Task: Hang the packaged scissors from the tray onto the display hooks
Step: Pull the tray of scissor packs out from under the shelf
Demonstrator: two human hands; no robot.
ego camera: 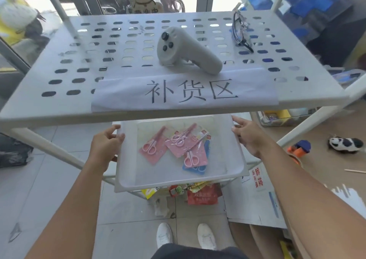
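1. Left hand (106,146): grip wrapped over the left rim of the tray (126,179), fingers curled on the edge, thumb on top. It has hold of the tray only.
2. Tray: white, shallow, smooth plastic with rounded corners and a translucent floor. It sits below the perforated shelf (59,76), held between both hands.
3. Packaged scissors (179,146): a loose overlapping pile in the middle of the tray. Flat pink backing cards, one blue card underneath, clear glossy film over small pink loop-handled scissors. None is lifted yet.
4. Right hand (247,137): grip on the right rim, fingers spread along the edge, palm against the side wall. Nothing else in it.
5. Step in hand, as I judge it: fetching the tray; hanging has not started. No display hooks are in view.
6. Next move likely calls for carrying the tray level, then freeing one hand to pinch a single card by its top edge. Slick film on stacked cards may slide.
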